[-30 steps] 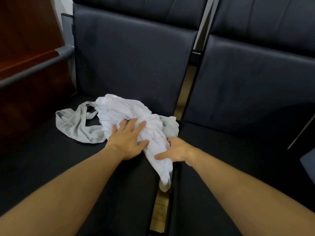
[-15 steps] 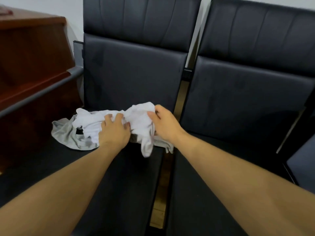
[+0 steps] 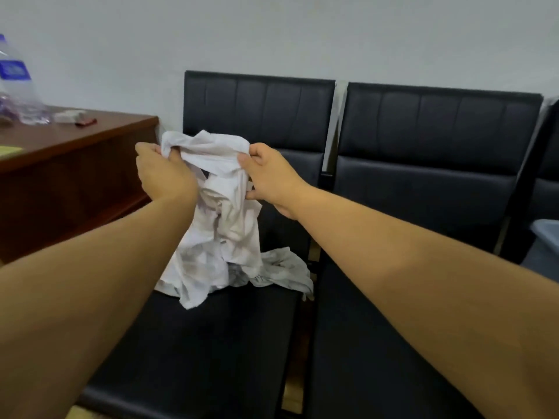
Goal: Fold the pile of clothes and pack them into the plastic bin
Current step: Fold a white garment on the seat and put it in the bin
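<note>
A crumpled white garment hangs in the air above the left black seat. My left hand grips its top left edge and my right hand grips its top right edge. The garment's lower end still touches the seat. A grey garment lies bunched on the seat behind it, near the gap between the two seats. The corner of a bluish plastic bin shows at the right edge of the view.
A second black seat stands to the right. A brown wooden cabinet stands on the left, with a water bottle and small items on top. A pale wall rises behind the seats.
Both hands have taken hold of the white garment and lifted it off the seat. The grey garment stays on the seat. The view has tilted upward.
</note>
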Action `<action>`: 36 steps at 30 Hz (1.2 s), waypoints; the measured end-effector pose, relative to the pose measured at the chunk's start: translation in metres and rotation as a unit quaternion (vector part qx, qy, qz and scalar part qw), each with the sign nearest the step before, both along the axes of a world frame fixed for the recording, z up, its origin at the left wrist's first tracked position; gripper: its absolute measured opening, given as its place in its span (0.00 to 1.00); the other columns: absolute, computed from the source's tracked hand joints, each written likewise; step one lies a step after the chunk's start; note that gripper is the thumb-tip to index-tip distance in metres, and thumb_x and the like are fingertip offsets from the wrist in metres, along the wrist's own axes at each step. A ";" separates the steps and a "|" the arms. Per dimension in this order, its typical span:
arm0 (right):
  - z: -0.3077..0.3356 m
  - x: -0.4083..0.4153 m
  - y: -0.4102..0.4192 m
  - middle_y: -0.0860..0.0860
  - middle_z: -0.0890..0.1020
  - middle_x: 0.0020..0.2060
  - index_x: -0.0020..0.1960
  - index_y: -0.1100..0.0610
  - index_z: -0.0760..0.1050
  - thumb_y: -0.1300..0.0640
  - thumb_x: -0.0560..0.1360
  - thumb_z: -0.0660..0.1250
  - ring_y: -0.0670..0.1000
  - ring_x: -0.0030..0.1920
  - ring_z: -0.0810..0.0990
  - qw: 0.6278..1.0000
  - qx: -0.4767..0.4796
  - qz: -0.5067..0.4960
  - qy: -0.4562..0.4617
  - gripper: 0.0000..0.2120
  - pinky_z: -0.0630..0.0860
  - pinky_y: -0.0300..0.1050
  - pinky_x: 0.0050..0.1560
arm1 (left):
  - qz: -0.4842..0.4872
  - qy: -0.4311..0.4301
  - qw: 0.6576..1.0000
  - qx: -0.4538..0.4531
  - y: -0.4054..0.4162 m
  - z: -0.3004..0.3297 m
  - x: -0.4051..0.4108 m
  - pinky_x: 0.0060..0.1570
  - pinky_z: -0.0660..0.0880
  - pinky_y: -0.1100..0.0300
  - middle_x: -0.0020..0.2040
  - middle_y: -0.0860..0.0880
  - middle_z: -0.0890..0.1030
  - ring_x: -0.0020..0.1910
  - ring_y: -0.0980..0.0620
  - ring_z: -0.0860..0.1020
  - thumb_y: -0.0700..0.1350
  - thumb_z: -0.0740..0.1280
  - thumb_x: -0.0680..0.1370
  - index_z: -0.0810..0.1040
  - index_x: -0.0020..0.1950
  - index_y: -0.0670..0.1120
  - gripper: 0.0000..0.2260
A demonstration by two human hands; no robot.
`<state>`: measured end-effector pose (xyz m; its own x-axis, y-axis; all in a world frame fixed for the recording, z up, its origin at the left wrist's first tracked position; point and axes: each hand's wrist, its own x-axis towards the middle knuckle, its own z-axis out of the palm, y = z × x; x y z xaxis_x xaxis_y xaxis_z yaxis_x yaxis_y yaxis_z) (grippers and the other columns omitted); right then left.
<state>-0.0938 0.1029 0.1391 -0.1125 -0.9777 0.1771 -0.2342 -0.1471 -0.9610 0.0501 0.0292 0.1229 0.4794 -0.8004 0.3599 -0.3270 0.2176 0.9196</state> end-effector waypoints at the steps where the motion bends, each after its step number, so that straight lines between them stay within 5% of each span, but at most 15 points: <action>1: 0.008 0.003 0.004 0.56 0.81 0.58 0.63 0.58 0.72 0.55 0.85 0.59 0.57 0.58 0.82 1.000 0.000 0.002 -0.020 0.10 0.82 0.61 0.55 | -0.001 0.011 1.000 -0.012 0.004 0.010 0.001 0.51 0.69 0.61 0.58 0.44 0.78 0.50 0.52 0.73 0.46 0.61 0.84 0.69 0.56 0.44 0.06; 6: 0.033 0.013 0.021 0.57 0.80 0.62 0.68 0.59 0.71 0.52 0.85 0.60 0.54 0.57 0.81 0.996 0.012 -0.003 -0.086 0.16 0.80 0.59 0.61 | -0.037 0.000 0.999 -0.031 0.019 0.051 0.009 0.50 0.69 0.59 0.54 0.46 0.76 0.50 0.49 0.75 0.46 0.59 0.85 0.67 0.54 0.45 0.05; 11: 0.017 0.012 0.032 0.52 0.59 0.80 0.83 0.46 0.42 0.40 0.81 0.63 0.59 0.76 0.64 0.985 0.169 -0.012 -0.036 0.41 0.68 0.63 0.72 | -0.068 -0.051 0.995 0.048 0.024 0.064 0.028 0.58 0.73 0.52 0.60 0.42 0.76 0.57 0.45 0.76 0.47 0.56 0.85 0.68 0.65 0.41 0.12; 14: 0.011 0.007 0.042 0.52 0.58 0.81 0.83 0.50 0.49 0.41 0.82 0.61 0.59 0.79 0.60 0.980 0.195 -0.036 0.028 0.35 0.64 0.61 0.75 | -0.065 -0.067 0.995 0.030 0.028 0.065 0.035 0.56 0.71 0.51 0.59 0.39 0.76 0.53 0.43 0.74 0.45 0.56 0.85 0.69 0.61 0.41 0.10; 18: 0.015 0.006 0.054 0.50 0.66 0.77 0.79 0.52 0.61 0.46 0.80 0.69 0.56 0.74 0.67 0.986 0.168 -0.006 0.001 0.32 0.69 0.56 0.72 | -0.106 -0.062 0.992 0.012 0.040 0.079 0.029 0.50 0.70 0.55 0.52 0.44 0.74 0.49 0.47 0.74 0.45 0.55 0.85 0.68 0.57 0.42 0.07; 22: 0.033 0.014 0.065 0.51 0.74 0.71 0.77 0.52 0.65 0.50 0.75 0.75 0.55 0.70 0.72 0.993 0.108 0.028 -0.024 0.34 0.71 0.57 0.70 | -0.179 -0.103 0.978 -0.037 0.067 0.099 0.003 0.59 0.74 0.48 0.54 0.41 0.76 0.52 0.44 0.76 0.45 0.55 0.84 0.71 0.61 0.39 0.12; 28: 0.078 -0.011 0.089 0.56 0.86 0.50 0.58 0.56 0.81 0.59 0.79 0.67 0.59 0.52 0.85 0.988 -0.043 -0.147 -0.026 0.09 0.83 0.55 0.55 | -0.288 -0.114 0.945 -0.106 0.102 0.131 -0.039 0.42 0.71 0.58 0.42 0.50 0.73 0.40 0.53 0.72 0.46 0.56 0.84 0.69 0.53 0.43 0.07; 32: 0.113 -0.054 0.128 0.52 0.87 0.44 0.47 0.50 0.79 0.60 0.82 0.59 0.53 0.46 0.86 0.966 -0.093 -0.239 -0.015 0.12 0.83 0.56 0.55 | -0.330 -0.152 0.924 -0.122 0.116 0.148 -0.053 0.38 0.67 0.61 0.41 0.51 0.72 0.38 0.54 0.70 0.47 0.59 0.83 0.68 0.50 0.45 0.06; 36: 0.141 -0.088 0.170 0.50 0.86 0.46 0.51 0.50 0.78 0.57 0.84 0.60 0.51 0.50 0.86 0.958 -0.108 -0.265 -0.020 0.09 0.82 0.51 0.55 | -0.391 -0.187 0.895 -0.101 0.134 0.151 -0.079 0.37 0.66 0.61 0.43 0.50 0.72 0.38 0.53 0.69 0.50 0.61 0.83 0.69 0.51 0.45 0.09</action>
